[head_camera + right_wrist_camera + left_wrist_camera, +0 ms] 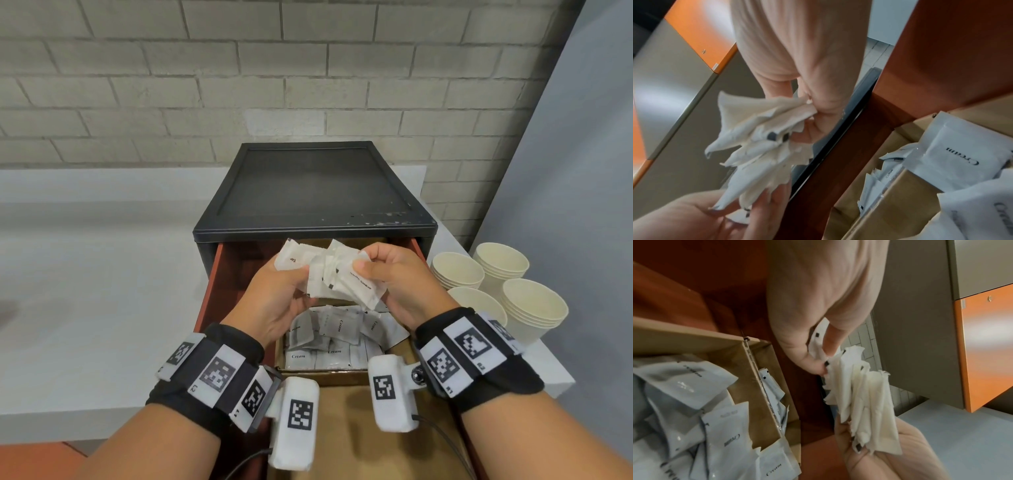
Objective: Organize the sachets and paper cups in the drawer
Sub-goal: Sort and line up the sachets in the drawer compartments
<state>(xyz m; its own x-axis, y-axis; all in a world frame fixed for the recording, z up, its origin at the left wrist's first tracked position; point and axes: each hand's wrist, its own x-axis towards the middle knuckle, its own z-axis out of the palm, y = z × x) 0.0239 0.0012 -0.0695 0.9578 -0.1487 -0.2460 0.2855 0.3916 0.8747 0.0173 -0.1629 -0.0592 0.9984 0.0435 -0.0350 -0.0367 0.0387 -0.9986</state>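
Both hands hold one bunch of white sachets (330, 274) over the open drawer (214, 284). My left hand (294, 279) grips the bunch's left end from below. My right hand (366, 265) pinches its right end between thumb and fingers. In the left wrist view the sachets (861, 402) fan out between the left hand (816, 365) and the right hand (879, 457). The right wrist view shows the bunch (760, 146) crumpled and splayed. Several cream paper cups (532, 308) stand in short stacks right of the drawer unit.
A cardboard box (322, 371) inside the drawer holds several sachets marked Cream (329, 337). Sachets marked Coffee (888, 176) stand in a slot beside that box. The black drawer unit (308, 192) sits on a white counter (85, 308) against a brick wall.
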